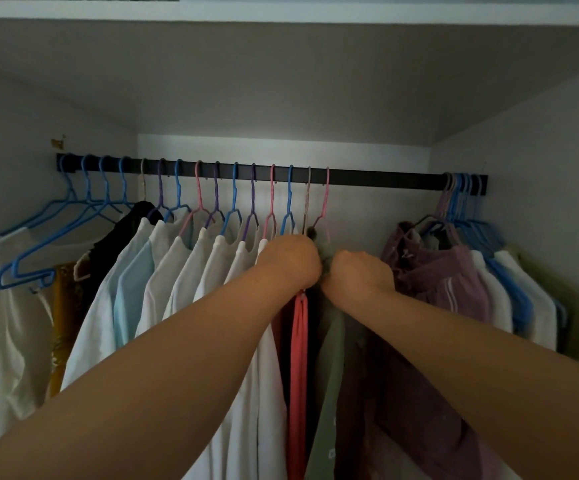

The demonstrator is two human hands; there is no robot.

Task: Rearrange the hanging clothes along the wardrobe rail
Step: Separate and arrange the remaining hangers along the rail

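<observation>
Head view: your left hand (290, 259) and right hand (360, 271) pinch the green garment (328, 341) at centre frame, under the rail (385, 178); the bunched clothes (454, 278) at right still need spreading, I judge.

2 bare forearms, no sleeves; left grip (290, 259), right grip (362, 273).

Home wardrobe: rail (385, 180), hung clothes (191, 271)

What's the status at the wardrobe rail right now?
Left hand and right hand both gripping the grey-green garment on the pink hanger. Rail bare to its right. Mauve garment crowds alongside.
</observation>
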